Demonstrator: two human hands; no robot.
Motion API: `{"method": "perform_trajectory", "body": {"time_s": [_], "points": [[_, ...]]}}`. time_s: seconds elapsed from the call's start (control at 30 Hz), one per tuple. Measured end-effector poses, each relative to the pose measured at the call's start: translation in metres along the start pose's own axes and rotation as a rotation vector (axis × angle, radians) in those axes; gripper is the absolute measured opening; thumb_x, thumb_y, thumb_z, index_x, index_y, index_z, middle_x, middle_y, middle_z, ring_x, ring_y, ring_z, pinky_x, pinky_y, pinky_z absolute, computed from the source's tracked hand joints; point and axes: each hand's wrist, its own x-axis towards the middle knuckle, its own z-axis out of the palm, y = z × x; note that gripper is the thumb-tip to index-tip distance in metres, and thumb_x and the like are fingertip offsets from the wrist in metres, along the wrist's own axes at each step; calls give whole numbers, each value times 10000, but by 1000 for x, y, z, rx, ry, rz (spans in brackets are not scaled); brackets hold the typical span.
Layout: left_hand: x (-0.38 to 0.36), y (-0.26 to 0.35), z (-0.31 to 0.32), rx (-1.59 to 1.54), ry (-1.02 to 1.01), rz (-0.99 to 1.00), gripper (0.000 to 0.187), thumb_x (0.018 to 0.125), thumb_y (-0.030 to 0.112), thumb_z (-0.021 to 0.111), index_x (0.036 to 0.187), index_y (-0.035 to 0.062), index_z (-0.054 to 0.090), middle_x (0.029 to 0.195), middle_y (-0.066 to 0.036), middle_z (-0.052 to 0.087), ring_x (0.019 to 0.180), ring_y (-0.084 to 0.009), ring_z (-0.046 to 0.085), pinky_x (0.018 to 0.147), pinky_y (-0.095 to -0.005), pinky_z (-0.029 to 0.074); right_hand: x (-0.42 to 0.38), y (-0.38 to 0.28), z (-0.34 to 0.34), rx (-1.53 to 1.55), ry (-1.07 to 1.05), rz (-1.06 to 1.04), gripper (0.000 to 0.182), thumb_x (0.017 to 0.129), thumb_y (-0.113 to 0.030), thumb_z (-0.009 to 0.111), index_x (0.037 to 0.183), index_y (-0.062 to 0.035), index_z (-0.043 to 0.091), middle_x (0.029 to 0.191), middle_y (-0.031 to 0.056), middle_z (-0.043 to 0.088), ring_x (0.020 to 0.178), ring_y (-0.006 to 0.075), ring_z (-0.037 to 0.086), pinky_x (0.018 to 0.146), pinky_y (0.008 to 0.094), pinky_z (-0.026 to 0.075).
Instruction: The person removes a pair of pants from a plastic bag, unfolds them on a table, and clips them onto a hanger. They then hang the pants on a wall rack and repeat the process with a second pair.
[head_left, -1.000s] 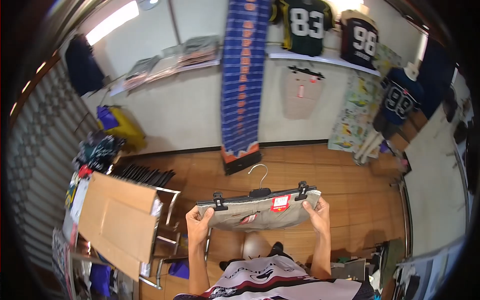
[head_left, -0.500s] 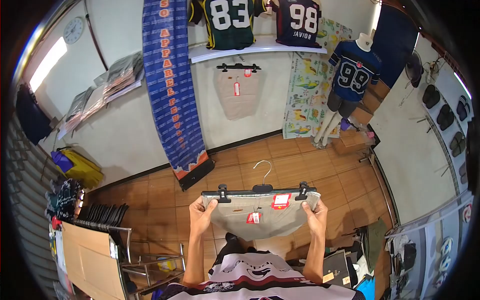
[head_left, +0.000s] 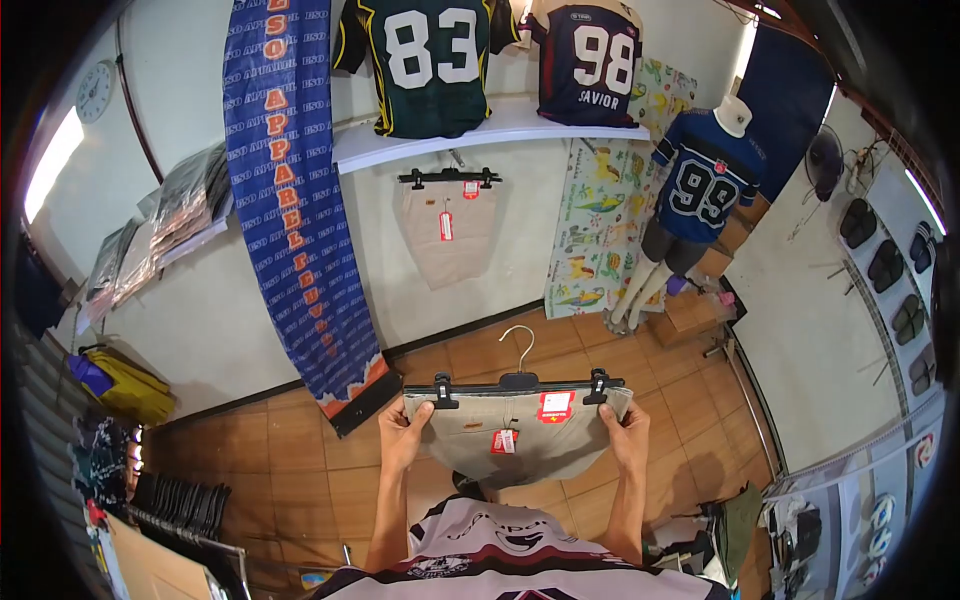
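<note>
A folded grey-beige garment (head_left: 540,452) hangs from a black clip hanger (head_left: 517,381) with a metal hook, held in front of my chest. Two red-and-white tags show on its front. My left hand (head_left: 403,432) pinches the garment's upper left corner, thumb on the front. At the upper right corner my right hand (head_left: 626,432) grips it the same way, just beside the right clip. The fingers behind the cloth are mostly hidden.
Similar beige pants (head_left: 450,235) hang on the wall under a white shelf (head_left: 480,143) with numbered jerseys. A blue banner (head_left: 290,210) stands left of them, a dressed mannequin (head_left: 700,180) right. Black hangers (head_left: 180,505) fill a rack at lower left. Slippers (head_left: 885,265) line the right wall.
The view has shifted, so the shelf, wall pants and banner sit lower and further left. Both hands keep their hold on the garment, which stays nearly in the same place before me.
</note>
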Motion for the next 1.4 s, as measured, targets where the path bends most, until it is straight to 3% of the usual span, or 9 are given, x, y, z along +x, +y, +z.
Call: {"method": "perform_trajectory", "body": {"time_s": [0.13,0.4,0.53,0.77,0.87,0.97,1.1,1.4], "points": [[69,2,5,-9,3,3,125,954,99,746,1031,0,742,927,6,727,815,-51,599,749,-235,476,63,-3,32,15,14,-25,129,942,-95,747,1044,-17,748,931,-34,710,838,63,591,776,260,480],[174,-6,10,0,62,26,143,960,122,752,1044,7,740,942,13,725,812,-43,586,755,-225,460,175,4,85,20,-28,-1,169,941,-150,776,1057,-31,742,937,-38,701,844,63,579,781,260,470],[229,-24,10,58,115,20,154,955,138,762,1033,6,742,909,32,715,785,-35,558,721,-220,443,243,22,108,11,-63,40,149,940,-94,751,1070,-21,749,940,-24,711,845,71,594,781,261,482],[340,-40,37,161,257,42,174,963,198,762,952,26,738,793,81,633,687,-16,470,600,-220,375,388,57,154,25,-161,15,195,933,-118,750,1082,8,743,914,-32,678,827,64,570,746,248,464],[379,-42,50,160,290,-51,182,964,204,763,963,24,739,790,80,632,686,-16,469,602,-216,370,442,61,169,-21,-189,-8,183,932,-120,754,1064,6,744,886,-52,659,792,47,540,710,242,444],[426,-66,58,173,353,36,194,960,198,764,993,8,739,820,57,662,710,-32,511,633,-219,411,497,66,185,-30,-247,25,178,930,-128,763,1041,10,742,869,-61,651,763,35,511,673,241,421],[480,-84,63,174,421,12,243,951,181,765,1052,-37,731,930,-12,724,791,-76,599,729,-246,487,562,97,211,21,-291,49,282,912,-216,806,1085,-1,749,926,-24,699,809,78,555,742,254,452],[565,-107,49,253,505,27,285,944,228,778,1037,-39,740,914,-20,734,786,-66,604,718,-248,490,640,104,267,19,-312,117,299,904,-211,807,1076,27,751,910,13,720,801,88,584,736,271,476]]}}
